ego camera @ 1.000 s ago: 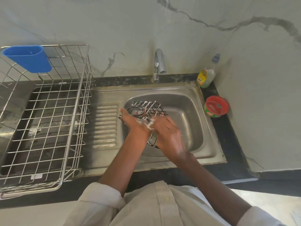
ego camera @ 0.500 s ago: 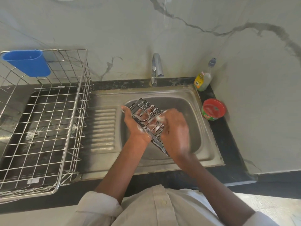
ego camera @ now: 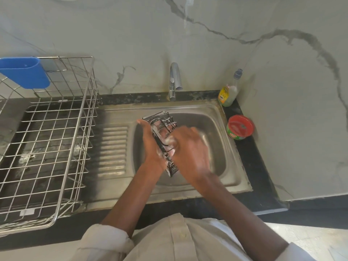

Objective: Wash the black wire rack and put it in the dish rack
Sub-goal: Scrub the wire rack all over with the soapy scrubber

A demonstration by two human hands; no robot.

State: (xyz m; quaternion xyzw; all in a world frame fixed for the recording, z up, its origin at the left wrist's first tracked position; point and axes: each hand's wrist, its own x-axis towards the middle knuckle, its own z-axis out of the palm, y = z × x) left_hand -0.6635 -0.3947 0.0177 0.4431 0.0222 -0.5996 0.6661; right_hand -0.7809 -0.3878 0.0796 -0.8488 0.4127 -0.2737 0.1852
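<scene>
Head view — black wire rack, sudsy, on edge

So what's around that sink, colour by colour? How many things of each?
Black: 1, the black wire rack, held over the sink by left hand and right hand
Blue: 1, the cutlery holder
Red-lidded: 1, the tub
Yellow-labelled: 1, the bottle
Silver: 2, the dish rack and tap
Total: 6

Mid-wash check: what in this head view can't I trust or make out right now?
- Right hand: motion-blurred, so whatever it scrubs with is unreadable.
- Black wire rack: its middle is hidden between both hands; the left hand covers one side.
- Dish rack: cut off by the left edge.
- Bottle label: too small.
</scene>
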